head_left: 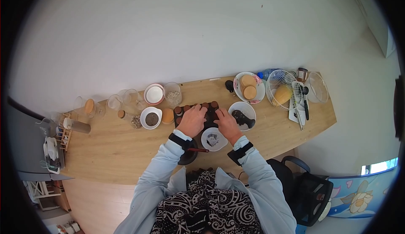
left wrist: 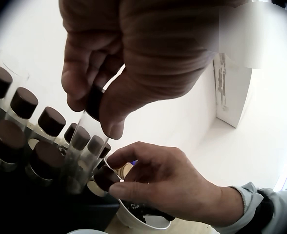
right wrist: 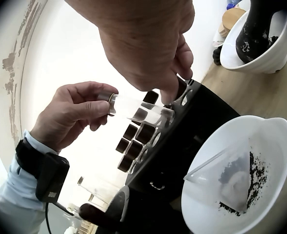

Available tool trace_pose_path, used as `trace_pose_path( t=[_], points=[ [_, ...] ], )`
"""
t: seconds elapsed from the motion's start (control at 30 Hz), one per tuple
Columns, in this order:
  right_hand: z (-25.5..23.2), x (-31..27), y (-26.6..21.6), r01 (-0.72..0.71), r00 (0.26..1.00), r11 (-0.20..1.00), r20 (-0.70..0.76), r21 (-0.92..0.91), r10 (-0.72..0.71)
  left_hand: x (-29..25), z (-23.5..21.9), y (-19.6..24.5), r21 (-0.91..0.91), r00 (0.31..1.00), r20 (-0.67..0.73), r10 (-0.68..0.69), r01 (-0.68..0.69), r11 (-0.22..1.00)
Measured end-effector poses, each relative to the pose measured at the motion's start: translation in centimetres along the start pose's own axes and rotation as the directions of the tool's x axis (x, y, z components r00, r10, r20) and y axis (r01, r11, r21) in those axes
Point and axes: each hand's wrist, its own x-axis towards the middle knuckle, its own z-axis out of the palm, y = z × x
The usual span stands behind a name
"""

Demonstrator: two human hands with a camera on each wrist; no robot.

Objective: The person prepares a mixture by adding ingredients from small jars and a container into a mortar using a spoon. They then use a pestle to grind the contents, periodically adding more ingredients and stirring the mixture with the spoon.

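Note:
My left hand (left wrist: 148, 53) pinches the dark cap of a clear glass tube (left wrist: 85, 151), which stands tilted over a black rack (right wrist: 182, 146). The tube looks nearly empty, with its lower end at the rack. Several other tubes with dark brown caps (left wrist: 52, 121) stand in the rack. At the rack's other end, my right hand (right wrist: 148, 53) holds a dark cap (left wrist: 106, 178) between thumb and fingers. In front of the rack, a white bowl (right wrist: 275, 180) holds a clear funnel-like piece (right wrist: 236, 183) and dark crumbs.
A white bowl with a black pestle-like tool (head_left: 244, 119) stands right of the rack. Left are a bowl of dark grains (head_left: 152, 118) and glass jars (head_left: 172, 94). A dark pan (head_left: 188, 155) lies near the front edge; a wire basket (head_left: 276, 91) stands far right.

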Motion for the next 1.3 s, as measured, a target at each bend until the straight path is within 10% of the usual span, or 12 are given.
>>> trace_pose_path(
  t=[0.33, 0.6, 0.77, 0.97, 1.3],
  points=[
    [-2.4, -1.3, -3.2, 0.072, 0.976, 0.975, -0.219, 0.212, -0.024, 0.3, -2.6, 3.0, -0.073, 0.997, -0.067, 0.041, -0.046, 0.996],
    [-1.8, -1.3, -4.2, -0.033, 0.997, 0.946, -0.059, 0.321, 0.055, -0.9, -1.7, 3.0, -0.173, 0.994, 0.021, 0.104, -0.099, 0.980],
    [-3.6, -0.9, -3.9, -0.089, 0.975, 0.895, -0.143, 0.437, 0.167, -2.1, -3.5, 2.6, -0.330, 0.982, -0.179, -0.061, -0.001, 0.944],
    [-3.3, -3.8, -3.2, -0.211, 0.977, 0.843, 0.077, 0.495, 0.200, -7.2, -5.0, -1.6, -0.352, 0.955, -0.167, -0.245, 0.175, 0.919],
    [4.3, -1.7, -4.8, 0.049, 0.982, 0.949, 0.157, 0.311, -0.102, -13.8, -3.5, -3.8, -0.377, 0.890, -0.160, -0.428, 0.346, 0.859]
  ],
)
